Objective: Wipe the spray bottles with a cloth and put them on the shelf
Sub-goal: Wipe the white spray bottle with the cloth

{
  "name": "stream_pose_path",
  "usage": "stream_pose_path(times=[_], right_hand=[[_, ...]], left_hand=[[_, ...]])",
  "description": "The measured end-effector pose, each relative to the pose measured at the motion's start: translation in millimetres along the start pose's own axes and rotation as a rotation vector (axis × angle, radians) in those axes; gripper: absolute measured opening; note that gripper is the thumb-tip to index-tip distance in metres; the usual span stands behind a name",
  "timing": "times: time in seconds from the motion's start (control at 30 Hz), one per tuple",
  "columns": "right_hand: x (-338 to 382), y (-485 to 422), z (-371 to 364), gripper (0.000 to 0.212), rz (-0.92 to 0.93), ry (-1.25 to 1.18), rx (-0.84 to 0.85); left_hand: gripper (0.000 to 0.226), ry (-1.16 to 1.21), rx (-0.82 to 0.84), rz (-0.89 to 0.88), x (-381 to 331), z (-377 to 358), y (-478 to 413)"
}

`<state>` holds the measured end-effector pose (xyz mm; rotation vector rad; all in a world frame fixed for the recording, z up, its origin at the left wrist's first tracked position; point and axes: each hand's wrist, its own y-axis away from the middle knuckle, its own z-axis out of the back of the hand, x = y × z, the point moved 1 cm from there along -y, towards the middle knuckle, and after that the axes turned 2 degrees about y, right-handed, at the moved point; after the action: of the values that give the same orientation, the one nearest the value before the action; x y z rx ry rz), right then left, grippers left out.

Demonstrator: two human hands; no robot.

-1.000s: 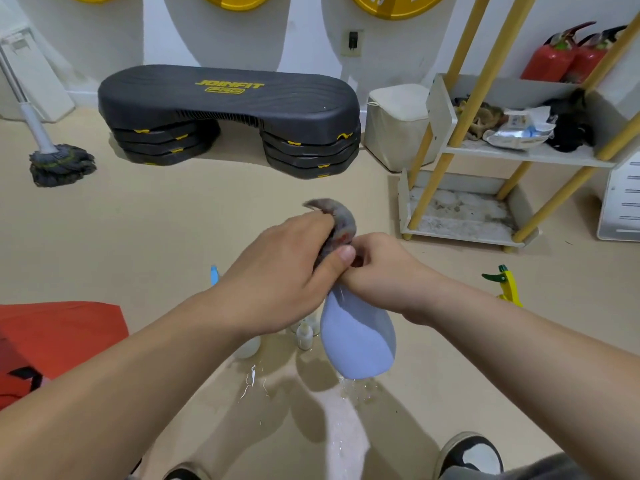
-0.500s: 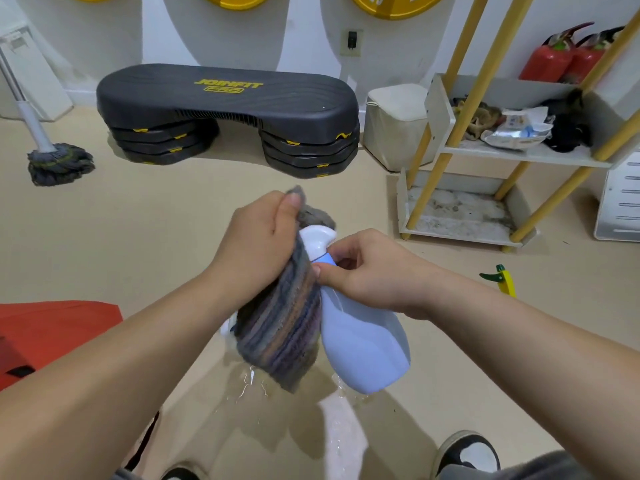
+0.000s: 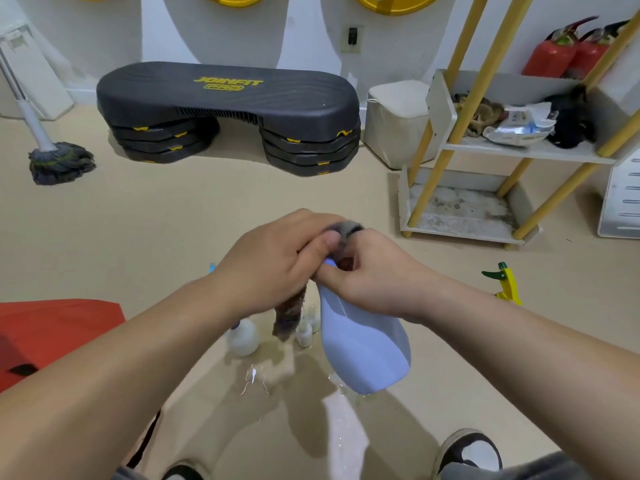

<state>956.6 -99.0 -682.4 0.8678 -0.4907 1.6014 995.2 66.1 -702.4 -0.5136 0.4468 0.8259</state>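
The left hand [image 3: 273, 268] grips the soft striped cloth [image 3: 289, 313], bunched over the nozzle of the pale blue spray bottle [image 3: 363, 351]. The right hand [image 3: 370, 282] curls round the bottle's neck and holds it in the air, left of the shelf [image 3: 526, 154] and well apart from it. The smooth plastic, probably wet, likely slips. It looks light, and the narrow neck seems the safest hold.

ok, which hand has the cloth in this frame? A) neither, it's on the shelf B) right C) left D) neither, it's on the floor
C: the left hand grips the striped cloth over the top of the blue spray bottle, while the right hand holds the bottle by its neck.
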Motion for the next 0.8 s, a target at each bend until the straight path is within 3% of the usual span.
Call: stream_pose_path(times=[0.1,0.27,0.43,0.5,0.57,0.63,0.73,0.8], right_hand=[[-4,1,7,0.052,-0.111,0.009,-0.009],[-8,2,14,0.05,-0.257,-0.122,-0.03],[-8,-1,14,0.039,-0.344,-0.267,-0.048],[-7,-2,13,0.047,-0.346,-0.324,-0.049],[-4,-1,11,0.052,-0.306,-0.357,-0.054],[1,1,10,0.048,-0.269,-0.395,-0.055],[2,2,10,0.049,-0.3,-0.432,-0.051],[0,1,11,0.052,-0.352,-0.423,-0.055]], left_hand=[[0.037,0.145,-0.143,0.256,23,4,-5],[0.046,0.189,-0.309,0.491,41,11,-4],[0.039,0.065,-0.422,0.344,11,16,-1],[0.027,-0.055,-0.397,0.207,-3,13,1],[0.031,-0.124,-0.352,0.046,-7,4,1],[0.04,-0.017,-0.357,0.026,-5,-6,0],[0.035,0.29,-0.384,0.279,0,-10,-5],[0.043,0.331,-0.429,0.468,5,-8,-9]])
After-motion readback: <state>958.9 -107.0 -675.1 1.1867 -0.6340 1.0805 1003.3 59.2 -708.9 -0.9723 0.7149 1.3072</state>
